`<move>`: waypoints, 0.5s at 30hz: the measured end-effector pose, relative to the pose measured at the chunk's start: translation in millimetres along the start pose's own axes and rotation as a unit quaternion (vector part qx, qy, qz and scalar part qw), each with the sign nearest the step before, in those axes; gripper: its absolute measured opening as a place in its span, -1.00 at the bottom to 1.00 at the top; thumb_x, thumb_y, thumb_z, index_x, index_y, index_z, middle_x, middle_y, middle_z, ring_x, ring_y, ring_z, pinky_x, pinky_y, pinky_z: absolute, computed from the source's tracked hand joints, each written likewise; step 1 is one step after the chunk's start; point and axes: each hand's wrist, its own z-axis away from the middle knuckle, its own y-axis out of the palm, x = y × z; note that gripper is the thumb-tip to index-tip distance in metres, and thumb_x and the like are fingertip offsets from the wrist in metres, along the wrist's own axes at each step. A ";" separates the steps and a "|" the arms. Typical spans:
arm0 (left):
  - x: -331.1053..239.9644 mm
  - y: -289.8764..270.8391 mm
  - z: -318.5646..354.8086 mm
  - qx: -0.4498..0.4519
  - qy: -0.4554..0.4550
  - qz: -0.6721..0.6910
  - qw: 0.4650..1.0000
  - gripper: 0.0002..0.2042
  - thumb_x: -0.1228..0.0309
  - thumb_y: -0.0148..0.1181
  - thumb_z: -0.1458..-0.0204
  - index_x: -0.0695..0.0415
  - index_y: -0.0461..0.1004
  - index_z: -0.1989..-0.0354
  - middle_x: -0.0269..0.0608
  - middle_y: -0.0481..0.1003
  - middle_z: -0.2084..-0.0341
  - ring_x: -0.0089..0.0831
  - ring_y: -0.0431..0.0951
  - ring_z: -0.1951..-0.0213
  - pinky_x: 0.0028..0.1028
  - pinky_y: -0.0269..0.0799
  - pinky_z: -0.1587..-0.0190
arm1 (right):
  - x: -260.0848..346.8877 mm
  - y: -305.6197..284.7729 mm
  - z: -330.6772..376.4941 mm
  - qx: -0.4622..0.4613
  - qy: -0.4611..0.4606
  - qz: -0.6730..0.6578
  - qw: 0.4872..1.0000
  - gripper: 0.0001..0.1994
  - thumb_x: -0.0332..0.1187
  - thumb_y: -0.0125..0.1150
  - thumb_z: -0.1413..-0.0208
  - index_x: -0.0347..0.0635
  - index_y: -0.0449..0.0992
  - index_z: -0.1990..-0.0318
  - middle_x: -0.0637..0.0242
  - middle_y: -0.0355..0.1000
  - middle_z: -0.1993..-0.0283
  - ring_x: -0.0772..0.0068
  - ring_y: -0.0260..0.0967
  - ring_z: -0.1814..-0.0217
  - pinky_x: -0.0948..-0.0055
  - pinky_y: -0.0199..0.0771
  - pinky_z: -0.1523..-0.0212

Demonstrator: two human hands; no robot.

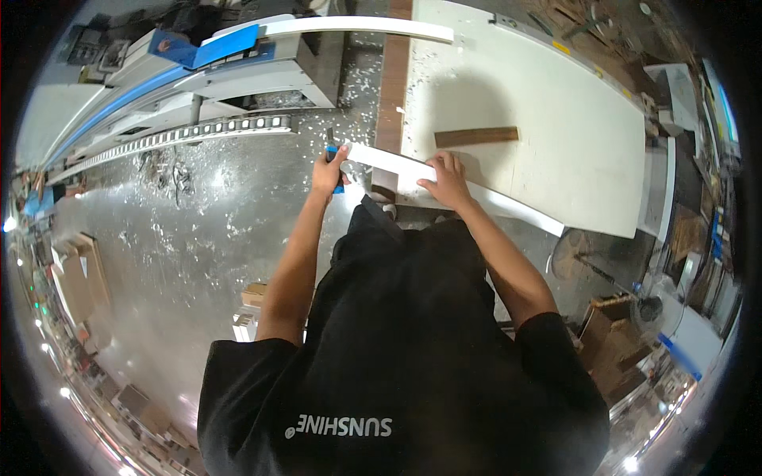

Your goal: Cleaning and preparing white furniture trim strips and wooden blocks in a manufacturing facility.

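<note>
My left hand (327, 173) grips a small blue tool (332, 151), probably a knife though too small to be sure, with my thumb at the white strip's (393, 161) end. My right hand (448, 181) clasps the strip, slanting over the bench's (563, 119) near left corner. If that overhanging end twisted, a blade could slip into my thumb.

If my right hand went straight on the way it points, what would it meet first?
Past the white strip it touches, your right hand would probably meet the brown strip first, though depth is unclear.
</note>
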 end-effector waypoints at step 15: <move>-120.5 12.1 73.9 0.003 0.137 0.071 0.988 -0.70 0.21 0.53 -0.20 0.19 0.59 0.23 -0.32 0.55 0.50 -0.58 0.47 0.63 -0.53 0.39 0.55 | 20.4 -128.6 -6.0 0.202 0.000 -0.251 0.947 -0.40 0.07 0.56 -0.13 -0.34 0.61 -0.01 0.07 0.65 0.06 0.22 0.58 0.00 0.23 0.51 -0.05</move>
